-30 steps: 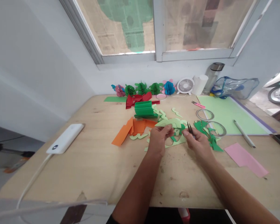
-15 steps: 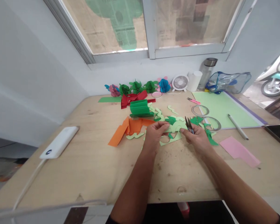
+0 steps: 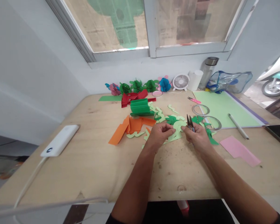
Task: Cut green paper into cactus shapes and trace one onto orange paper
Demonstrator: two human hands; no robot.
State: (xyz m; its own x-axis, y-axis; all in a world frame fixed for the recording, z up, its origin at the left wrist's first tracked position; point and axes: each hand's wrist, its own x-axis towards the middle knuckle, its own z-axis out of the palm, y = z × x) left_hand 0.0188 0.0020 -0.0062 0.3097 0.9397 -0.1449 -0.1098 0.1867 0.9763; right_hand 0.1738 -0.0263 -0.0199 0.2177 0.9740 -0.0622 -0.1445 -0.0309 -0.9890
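My left hand point(image 3: 162, 133) pinches a curved piece of pale green paper point(image 3: 178, 125) by its left side. My right hand point(image 3: 198, 135) keeps a pair of dark-bladed scissors point(image 3: 190, 122) in its grip, blades pointing up and away, while its thumb and fingertip touch the paper's right side. Beneath the hands lies a pale green paper offcut point(image 3: 175, 137). Dark green scraps point(image 3: 171, 119) and wavy pale green cutouts point(image 3: 160, 116) are scattered just beyond. A folded green paper stack point(image 3: 140, 107) lies behind them, with orange paper pieces point(image 3: 135, 125) to the left of my left hand.
Folded red paper point(image 3: 134, 97) and paper honeycomb figures point(image 3: 137, 86) line the wall, beside a small white fan point(image 3: 180, 82). On the right are tape rolls point(image 3: 211, 117), a pen point(image 3: 238, 126), pink paper point(image 3: 240, 150) and a phone point(image 3: 278, 133). A white power bank point(image 3: 60, 140) sits left.
My left hand has moved slightly right and down, closer to my right hand. The pale green piece between them has turned, now showing a rounder curve. The scissors stay in my right hand.
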